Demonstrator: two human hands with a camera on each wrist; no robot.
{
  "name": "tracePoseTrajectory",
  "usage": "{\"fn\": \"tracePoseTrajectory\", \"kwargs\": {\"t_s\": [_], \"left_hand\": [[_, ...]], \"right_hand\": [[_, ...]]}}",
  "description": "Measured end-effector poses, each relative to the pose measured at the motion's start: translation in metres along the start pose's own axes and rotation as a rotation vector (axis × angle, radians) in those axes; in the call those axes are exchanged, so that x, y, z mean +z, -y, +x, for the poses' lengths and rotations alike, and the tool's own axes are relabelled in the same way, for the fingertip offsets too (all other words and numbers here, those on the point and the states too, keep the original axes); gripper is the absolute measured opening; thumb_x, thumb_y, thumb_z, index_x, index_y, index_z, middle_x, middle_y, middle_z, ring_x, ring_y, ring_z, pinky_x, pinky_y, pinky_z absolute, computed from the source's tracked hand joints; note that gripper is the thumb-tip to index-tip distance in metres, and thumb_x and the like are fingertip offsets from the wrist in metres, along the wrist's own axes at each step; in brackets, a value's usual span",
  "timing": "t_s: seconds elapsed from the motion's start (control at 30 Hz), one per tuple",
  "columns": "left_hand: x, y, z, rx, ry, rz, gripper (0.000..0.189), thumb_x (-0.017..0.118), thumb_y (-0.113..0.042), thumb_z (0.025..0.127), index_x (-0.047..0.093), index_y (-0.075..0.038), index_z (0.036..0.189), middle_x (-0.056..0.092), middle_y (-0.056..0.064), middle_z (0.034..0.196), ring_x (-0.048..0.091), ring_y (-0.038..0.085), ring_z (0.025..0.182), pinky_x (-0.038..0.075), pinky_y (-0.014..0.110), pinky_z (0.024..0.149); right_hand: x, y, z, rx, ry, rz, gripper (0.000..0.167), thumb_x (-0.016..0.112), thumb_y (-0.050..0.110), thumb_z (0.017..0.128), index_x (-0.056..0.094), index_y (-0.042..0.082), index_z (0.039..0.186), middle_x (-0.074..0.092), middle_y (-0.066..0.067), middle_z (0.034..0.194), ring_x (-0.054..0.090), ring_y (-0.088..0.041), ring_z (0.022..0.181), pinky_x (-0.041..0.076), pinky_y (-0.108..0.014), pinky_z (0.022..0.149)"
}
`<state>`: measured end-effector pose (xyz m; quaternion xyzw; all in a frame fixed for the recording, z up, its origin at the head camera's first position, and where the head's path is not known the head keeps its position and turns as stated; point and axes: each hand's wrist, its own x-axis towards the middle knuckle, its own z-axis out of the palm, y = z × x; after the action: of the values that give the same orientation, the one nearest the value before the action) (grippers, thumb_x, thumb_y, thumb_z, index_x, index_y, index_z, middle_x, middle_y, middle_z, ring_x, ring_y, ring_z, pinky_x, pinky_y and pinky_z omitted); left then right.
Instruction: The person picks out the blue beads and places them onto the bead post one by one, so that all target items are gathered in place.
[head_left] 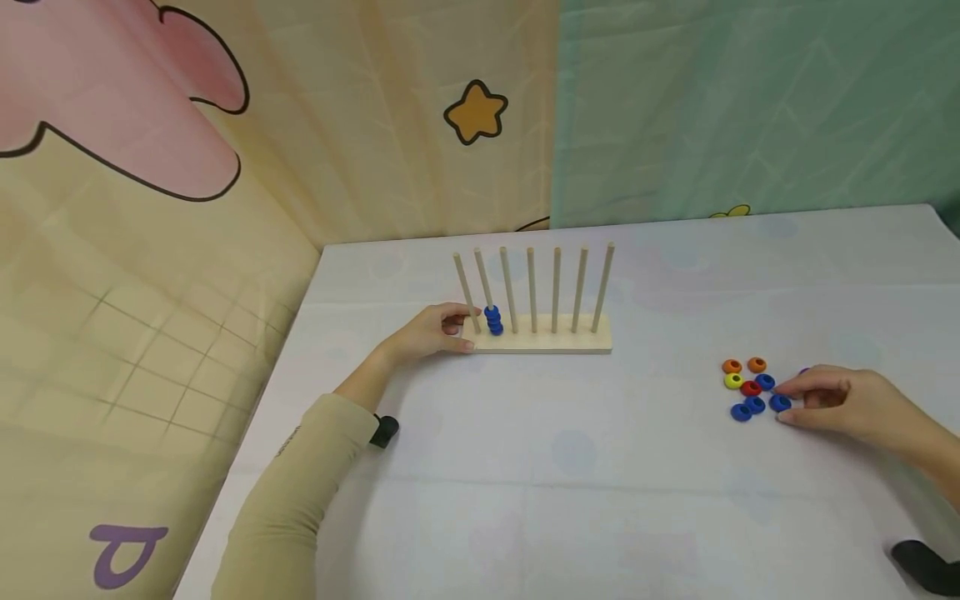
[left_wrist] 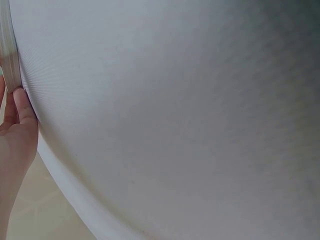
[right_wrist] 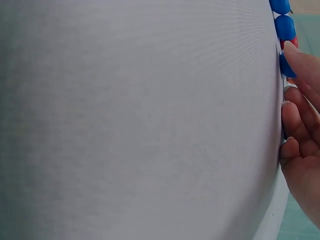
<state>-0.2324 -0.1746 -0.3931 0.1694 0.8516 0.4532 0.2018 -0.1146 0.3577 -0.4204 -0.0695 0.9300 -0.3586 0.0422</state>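
A pale wooden peg rack (head_left: 540, 340) with several upright rods stands toward the back of the table. Blue beads (head_left: 493, 322) are stacked low on its second rod from the left. My left hand (head_left: 431, 332) grips the left end of the base, thumb at the front. In the left wrist view, the left hand (left_wrist: 19, 132) holds the base's edge. Far to the right, thumb and finger of my right hand (head_left: 855, 406) pinch a blue bead (head_left: 780, 403) on the table. The right wrist view shows the right hand (right_wrist: 307, 112) at a blue bead (right_wrist: 286, 66), partly hidden.
Left of the right hand lie loose beads: an orange bead (head_left: 732, 367), a yellow bead (head_left: 733, 381), a red bead (head_left: 751, 388) and several blue ones. A purple bead (head_left: 805, 372) is mostly hidden behind the right hand. A patterned curtain (head_left: 420, 167) rises behind the white-covered table (head_left: 525, 533).
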Motion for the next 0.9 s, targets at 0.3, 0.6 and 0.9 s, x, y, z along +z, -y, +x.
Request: {"fn": "tracePoseTrajectory", "kwargs": {"t_s": [0.3, 0.6, 0.9], "left_hand": [[0.0, 0.0, 0.0, -0.007, -0.002, 0.005, 0.059, 0.074, -0.004, 0.078, 0.05, -0.002, 0.131, 0.051, 0.011, 0.127, 0.045, 0.021, 0.114, 0.036, 0.034, 0.102], [0.001, -0.002, 0.0, -0.011, -0.005, -0.004, 0.058, 0.074, -0.003, 0.078, 0.05, -0.001, 0.131, 0.05, 0.011, 0.129, 0.045, 0.021, 0.114, 0.036, 0.034, 0.102], [0.001, 0.0, 0.0, -0.005, -0.006, 0.016, 0.057, 0.074, -0.005, 0.079, 0.05, -0.002, 0.131, 0.05, 0.011, 0.13, 0.044, 0.021, 0.112, 0.036, 0.034, 0.101]], "right_hand": [[0.001, -0.001, -0.001, 0.02, 0.01, -0.028, 0.028, 0.077, 0.023, 0.077, 0.07, 0.004, 0.096, 0.056, 0.003, 0.072, 0.046, -0.007, 0.066, 0.037, -0.021, 0.053], [-0.002, 0.008, 0.002, 0.086, 0.072, -0.046, 0.04, 0.074, 0.027, 0.08, 0.066, -0.003, 0.106, 0.06, 0.002, 0.076, 0.049, -0.006, 0.066, 0.041, -0.021, 0.055], [-0.013, 0.019, 0.009, 0.125, 0.098, -0.008, 0.05, 0.071, 0.03, 0.083, 0.06, -0.005, 0.117, 0.065, 0.005, 0.086, 0.053, -0.001, 0.071, 0.048, -0.023, 0.057]]}}
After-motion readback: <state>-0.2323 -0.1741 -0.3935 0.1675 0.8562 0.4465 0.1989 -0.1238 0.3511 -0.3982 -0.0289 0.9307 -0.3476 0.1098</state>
